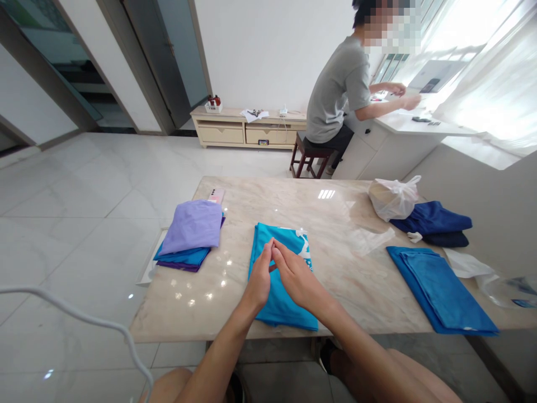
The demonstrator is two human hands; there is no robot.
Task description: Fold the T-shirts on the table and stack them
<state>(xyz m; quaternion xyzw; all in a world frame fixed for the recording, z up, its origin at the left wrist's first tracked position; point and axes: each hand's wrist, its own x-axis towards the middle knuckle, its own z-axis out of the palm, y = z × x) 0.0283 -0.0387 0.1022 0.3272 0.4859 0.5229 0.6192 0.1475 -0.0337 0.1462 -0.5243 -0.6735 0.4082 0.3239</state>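
A folded turquoise cloth (285, 305) with a white print on its far right part lies flat at the table's near middle. Over it my left hand (260, 274) and my right hand (296, 275) meet at the fingertips, forming a peak. The fingers of both are stretched out, and I see nothing held in either. Whether the hands rest on the cloth or hover just above it I cannot tell. To the left is a stack of folded cloths, lilac (191, 224) on top, with blue and purple below. A folded blue cloth (451, 294) lies at the right.
On the marble-look table (335, 224) are a pink phone (217, 195), a knotted white plastic bag (390, 197), dark blue fabric (436, 218) and clear plastic wrapping (371, 238). A white cable (75, 313) hangs at lower left. Beyond, a person (335, 95) sits on a stool.
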